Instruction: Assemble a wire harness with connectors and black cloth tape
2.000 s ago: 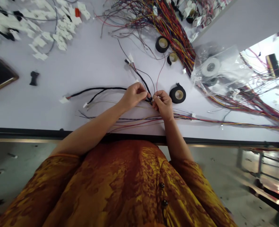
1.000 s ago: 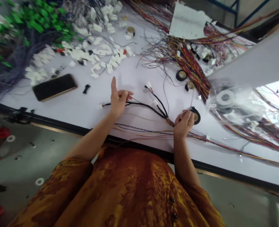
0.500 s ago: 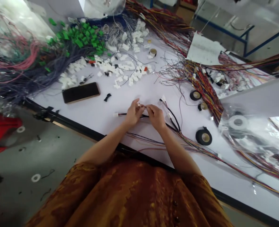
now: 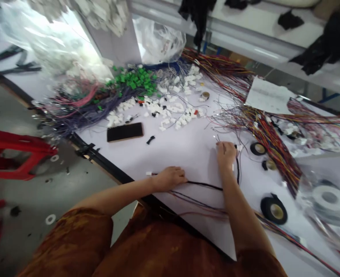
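The hands are parting after meeting over the cable a moment ago, and the view is swinging further left across the desk (image 4: 187, 154). The left hand (image 4: 170, 179) is lying palm-down on the black-sheathed wire harness (image 4: 204, 186), its fingers together, though I cannot tell whether it is gripping. The harness is running along the desk near its front edge, from a white connector (image 4: 149, 173) under the left hand's wrist side, then turning up towards the right hand (image 4: 226, 154). That hand is reaching down with its fingertips on the desk beside a second white connector (image 4: 239, 147); whether it is pinching anything is hidden.

Loose coloured wires (image 4: 197, 204) are lying beneath the forearms. A multicoloured wire bundle (image 4: 274, 165) is sweeping across the desk on the right, beside black tape rolls (image 4: 274, 210). Further off, a smartphone (image 4: 125, 132) is lying face-down near heaped white connectors (image 4: 170, 109) and green connectors (image 4: 134, 80), while a plastic bag (image 4: 328, 200) is holding a tape roll (image 4: 329, 198) at the right.
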